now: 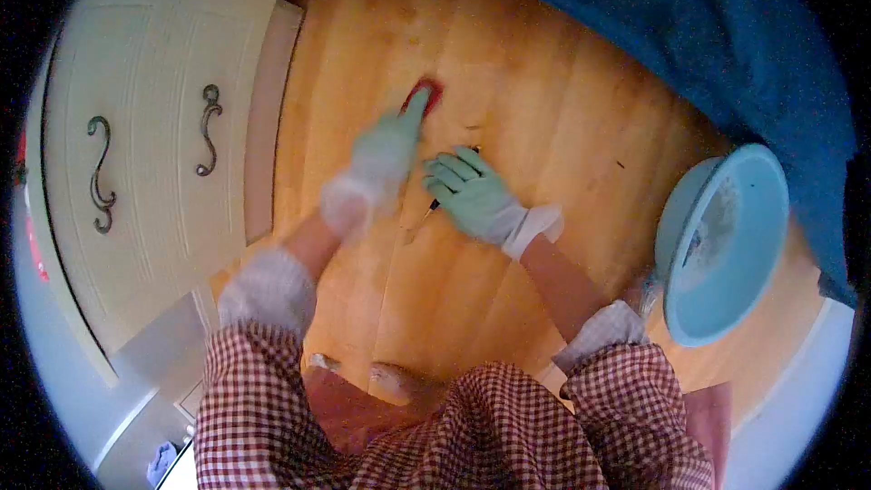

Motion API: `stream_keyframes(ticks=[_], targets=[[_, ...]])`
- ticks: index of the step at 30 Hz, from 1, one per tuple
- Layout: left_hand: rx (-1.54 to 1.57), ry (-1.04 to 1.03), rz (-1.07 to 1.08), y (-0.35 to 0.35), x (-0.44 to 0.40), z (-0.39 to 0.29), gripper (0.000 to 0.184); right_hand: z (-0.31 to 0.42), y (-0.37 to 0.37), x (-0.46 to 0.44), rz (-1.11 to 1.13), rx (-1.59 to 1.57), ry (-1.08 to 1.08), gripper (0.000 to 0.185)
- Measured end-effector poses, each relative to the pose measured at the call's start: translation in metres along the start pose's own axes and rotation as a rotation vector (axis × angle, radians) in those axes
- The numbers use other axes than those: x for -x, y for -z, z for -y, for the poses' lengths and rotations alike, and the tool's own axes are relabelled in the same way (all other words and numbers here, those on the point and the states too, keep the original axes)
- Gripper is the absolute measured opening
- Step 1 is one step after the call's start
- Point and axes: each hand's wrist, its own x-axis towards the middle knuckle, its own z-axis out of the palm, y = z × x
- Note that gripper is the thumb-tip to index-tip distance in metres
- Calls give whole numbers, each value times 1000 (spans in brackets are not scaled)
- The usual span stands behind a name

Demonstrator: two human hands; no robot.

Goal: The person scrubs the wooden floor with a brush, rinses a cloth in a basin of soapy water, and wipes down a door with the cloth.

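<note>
1. Red item (436, 93): on the wood floor (553, 100), just past the front of your left hand. Too blurred to say what it was.
2. Left hand (392, 143): gloved in pale green, motion-blurred, a finger stretched over the red item, with red showing on both sides of it. Contact looked likely; couldn't tell how tightly the fingers had closed, or whether they had hold of it.
3. Slim dark tool (435, 205): ran slantwise under your right hand, one end showing below the fingers, the other above them. Middle hidden.
4. Right hand (474, 195): same pale green glove, palm down, fingers mostly straight and slightly apart, lying over the tool. Couldn't tell whether you had a grip on it or just covered it.
5. Hands sat near each other, not touching; left one farther forward.
6. Small dark speck (621, 163) lay on the floor, off to the right of your right hand.
7. Light blue basin (680, 204): well to your right, its mouth facing right in view. Pale patch inside, contents unclear.
8. Blue cloth (689, 36) spread across the far right, behind the basin.
9. Cream cabinet (150, 163) stood on your left, with curly dark handles (211, 93) on its front.
10. Your red-and-white checked sleeves (249, 399) ended in pale cuffs (272, 290), forearms bare between cuffs and gloves.
</note>
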Motion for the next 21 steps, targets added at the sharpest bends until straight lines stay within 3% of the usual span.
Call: stream_keyframes(ticks=[2,5,7,9,12,15,17,21], targets=[[-5,140,114,-17,64,11,62,-2,-4,2,-86,16,12,33],[93,175,151,-31,66,17,61,-4,-9,4,15,50,-5,31],[157,14,11,-36,18,9,63,-4,-8,5,-26,81,24,31],[82,-4,-183,0,-37,-26,62,-8,-12,5,-47,89,31,32],[-12,-209,-299,53,-90,-42,72,-10,-15,8,19,71,29,33],[-16,-204,-355,57,-145,-48,75,-6,-9,10,82,84,5,35],[29,-141,-303,38,-133,-47,75,-6,-10,10,38,104,18,35],[138,90,7,-22,28,-19,70,3,-7,3,56,24,44,35]])
